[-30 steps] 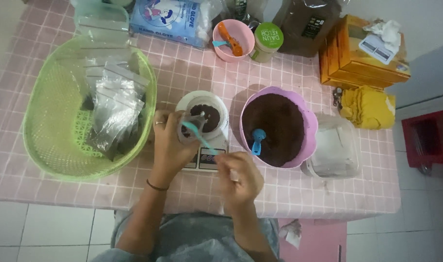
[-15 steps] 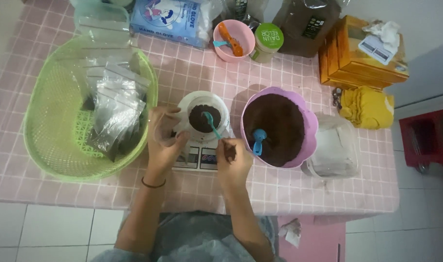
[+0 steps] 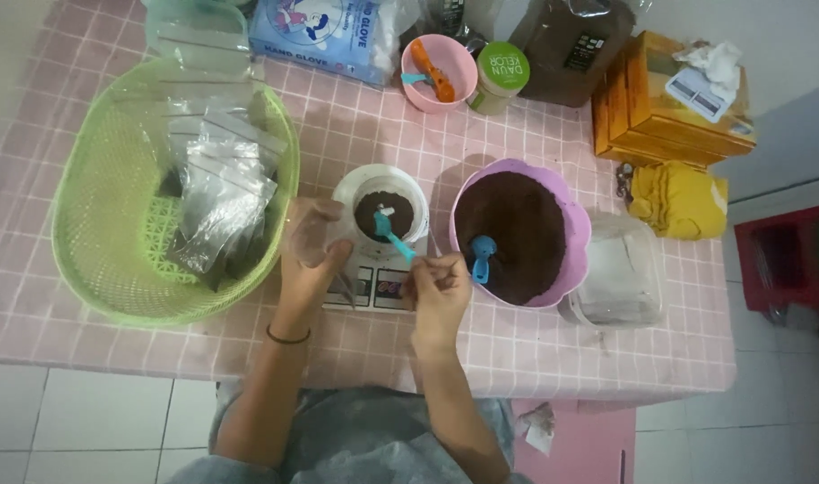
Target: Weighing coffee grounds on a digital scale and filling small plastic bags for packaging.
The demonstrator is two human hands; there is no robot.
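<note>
Right hand [image 3: 438,289]: grip closing narrowly on the handle of a small teal spoon [image 3: 391,235], whose bowl is reaching over the white cup [image 3: 382,208].

Left hand [image 3: 309,260]: fingers curling around a small clear plastic bag [image 3: 315,231], holding it just left of the white cup; a dark band is sitting on the wrist.

White cup: standing on a small kitchen scale [image 3: 373,285] at the near middle of the table [image 3: 86,341], holding dark brown powder with a small white piece lying on top.

Pink bowl [image 3: 575,246]: sitting just right of the cup, filled with the same dark brown powder; a blue scoop [image 3: 481,258] is standing in the powder at its near left side.

Green basket [image 3: 95,242]: occupying the left part of the table, holding a heap of clear and silvery packets [image 3: 216,193].

Clear plastic container [image 3: 620,280]: resting to the right of the pink bowl, touching or nearly touching it.

Far row, left to right: a blue glove box [image 3: 324,31]; a small pink cup [image 3: 445,76] holding an orange scoop; a green-lidded jar [image 3: 501,72]; a large brown bag [image 3: 584,49].

Right edge: yellow cardboard boxes [image 3: 660,112] carrying a second small scale, with a yellow cloth pouch [image 3: 678,199] lying in front of them.

Table covering: pink chequered cloth.
</note>
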